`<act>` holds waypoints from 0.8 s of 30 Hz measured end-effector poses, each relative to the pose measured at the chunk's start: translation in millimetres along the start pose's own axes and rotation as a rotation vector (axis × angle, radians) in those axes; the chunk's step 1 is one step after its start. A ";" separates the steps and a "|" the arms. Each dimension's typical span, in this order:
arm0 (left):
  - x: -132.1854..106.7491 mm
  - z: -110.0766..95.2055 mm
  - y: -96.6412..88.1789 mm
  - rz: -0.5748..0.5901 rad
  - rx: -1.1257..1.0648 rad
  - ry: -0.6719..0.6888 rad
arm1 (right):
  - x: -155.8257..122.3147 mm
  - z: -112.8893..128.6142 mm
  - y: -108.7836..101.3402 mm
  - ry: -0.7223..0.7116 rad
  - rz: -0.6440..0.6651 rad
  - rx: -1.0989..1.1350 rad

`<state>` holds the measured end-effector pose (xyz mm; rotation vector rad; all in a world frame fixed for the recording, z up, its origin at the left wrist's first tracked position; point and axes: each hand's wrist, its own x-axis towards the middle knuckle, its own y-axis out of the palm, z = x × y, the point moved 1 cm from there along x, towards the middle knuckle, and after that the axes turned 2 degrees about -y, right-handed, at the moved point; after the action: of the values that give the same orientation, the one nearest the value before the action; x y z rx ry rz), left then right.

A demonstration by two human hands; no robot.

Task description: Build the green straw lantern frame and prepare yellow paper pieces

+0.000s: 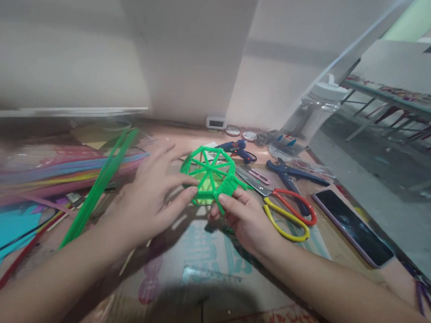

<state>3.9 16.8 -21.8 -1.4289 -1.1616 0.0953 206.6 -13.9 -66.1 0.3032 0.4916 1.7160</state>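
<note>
A green wheel-shaped frame point(209, 173), built from straws with spokes, is held just above the table between both hands. My left hand point(152, 196) grips its left rim, thumb and fingers pinched on the edge. My right hand point(246, 218) pinches its lower right side, where the green straw is wound into a thick bundle. Long green straws point(99, 185) lean diagonally just left of my left hand.
Cardboard point(206, 280) covers the table under my arms. A heap of coloured straws point(54, 168) lies left. Right of the frame lie red-and-yellow scissors point(286, 214), blue pliers point(292, 173), a blue glue gun point(239, 149), a phone point(352, 227) and a clear plastic jar point(312, 119).
</note>
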 end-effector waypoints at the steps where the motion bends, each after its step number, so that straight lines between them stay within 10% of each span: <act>1: -0.4 -1.1 0.8 0.008 -0.006 0.005 | 0.0 0.8 0.1 0.002 -0.010 -0.007; 24: 0.3 0.8 3.1 0.023 -0.037 0.001 | 2.8 5.4 0.1 -0.037 0.001 -0.001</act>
<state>5.4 18.3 -24.3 -1.4746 -1.1515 0.0891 208.4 -10.4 -61.6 0.3338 0.4635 1.7087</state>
